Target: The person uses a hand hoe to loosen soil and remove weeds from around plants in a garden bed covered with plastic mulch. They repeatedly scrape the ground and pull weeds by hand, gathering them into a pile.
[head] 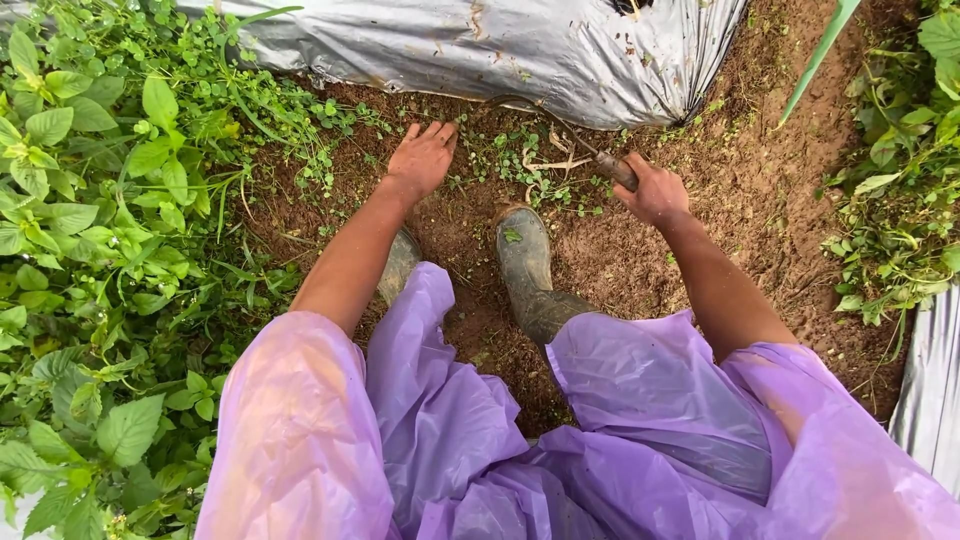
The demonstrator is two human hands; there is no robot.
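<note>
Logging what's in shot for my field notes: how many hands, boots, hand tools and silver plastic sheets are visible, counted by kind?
Hands: 2, left hand on the soil, right hand gripping the tool
Boots: 2, left boot, right boot
Hand tools: 1, tool
Silver sheets: 2, top sheet, right sheet
Total: 7

A sheet of silver plastic (480, 50) covers the bed along the top, and another strip (935, 390) shows at the right edge. Tall leafy plants (90, 250) crowd the left side, with more greenery (900, 180) on the right. A green stalk (818, 55) leans across the upper right. A purple raincoat (450, 440) drapes over muddy rubber boots (528, 270).
</note>
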